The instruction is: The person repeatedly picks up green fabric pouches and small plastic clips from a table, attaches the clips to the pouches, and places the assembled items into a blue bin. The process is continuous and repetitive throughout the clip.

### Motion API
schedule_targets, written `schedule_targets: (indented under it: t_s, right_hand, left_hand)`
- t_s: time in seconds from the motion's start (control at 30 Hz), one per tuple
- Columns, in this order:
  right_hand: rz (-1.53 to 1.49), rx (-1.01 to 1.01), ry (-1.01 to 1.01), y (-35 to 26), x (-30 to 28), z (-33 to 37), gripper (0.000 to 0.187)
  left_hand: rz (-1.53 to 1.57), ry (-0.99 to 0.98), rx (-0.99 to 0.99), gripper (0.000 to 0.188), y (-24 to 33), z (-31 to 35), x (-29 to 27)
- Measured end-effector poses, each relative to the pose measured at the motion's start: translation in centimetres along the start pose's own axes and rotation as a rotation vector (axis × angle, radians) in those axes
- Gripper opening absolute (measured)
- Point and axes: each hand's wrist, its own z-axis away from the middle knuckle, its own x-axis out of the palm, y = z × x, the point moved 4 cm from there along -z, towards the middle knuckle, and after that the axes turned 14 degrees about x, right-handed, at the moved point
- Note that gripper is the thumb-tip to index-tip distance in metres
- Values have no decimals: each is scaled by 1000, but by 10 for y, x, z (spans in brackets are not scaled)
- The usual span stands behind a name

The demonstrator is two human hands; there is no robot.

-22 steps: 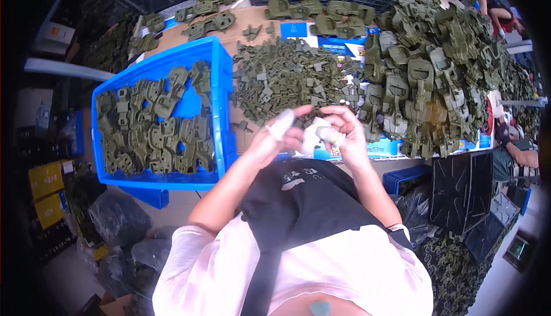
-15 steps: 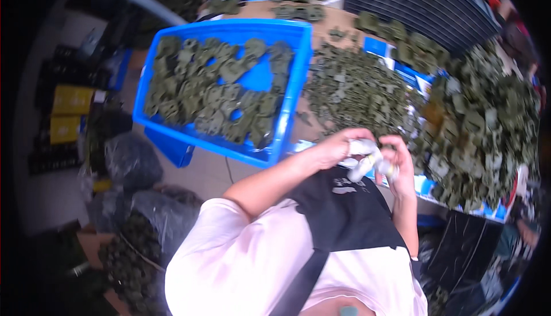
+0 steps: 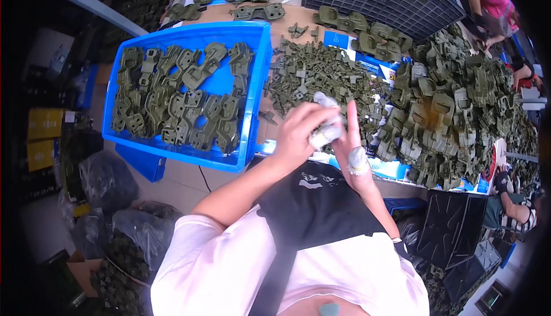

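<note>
Whitish finger covering (image 3: 326, 136) sits between the two hands, just in front of the dark apron (image 3: 327, 212), at the near edge of the worktop (image 3: 284, 28). Left hand (image 3: 297, 135): back up, fingers bent and bunched toward the right hand, narrow, up against the covering; can't tell whether it grips it or wears it. Right hand (image 3: 349, 144): index finger straight up, thumb out to the side with a whitish thumb wrap (image 3: 359, 161) on it; remaining fingers mostly hidden behind the left hand, so its grip can't be told. Another pale fingertip cover (image 3: 325, 99) shows above the left knuckles; owner finger unclear.

Just beyond the hands: loose pile of small olive-green parts (image 3: 315, 72). Left of it, blue plastic tray (image 3: 258, 86) with larger olive-green moulded parts (image 3: 192, 106) packed in rows, some blue bottom visible. Right of the pile, big heap of similar large parts (image 3: 442, 109), stacked and overlapping. Far side: black ribbed crate (image 3: 379, 6), a few moulded pieces (image 3: 258, 12) near it. Upper right, co-worker in pink top (image 3: 498, 3). Lower left, dark plastic bags (image 3: 109, 181).
</note>
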Motion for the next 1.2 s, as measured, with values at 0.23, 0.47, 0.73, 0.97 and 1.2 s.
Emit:
schedule_targets:
  t_s: [0.23,0.47,0.73,0.97,1.2]
  right_hand:
    - [-530,-51,12,0,8,-5,96]
    - [1253,-185,195,-3,23,4,90]
    - [680,-353,179,-3,19,-23,69]
    - [894,-262,723,-11,-29,-24,48]
    - [677,-23,517,5,-52,-28,42]
  left_hand:
    - [77,-24,172,13,14,5,11]
    - [249,-76,107,18,10,28,-3]
    - [291,-86,73,24,4,20,-10]
    - [-314,32,-383,81,-161,20,-91]
    - [30,-178,-871,107,-290,95,-91]
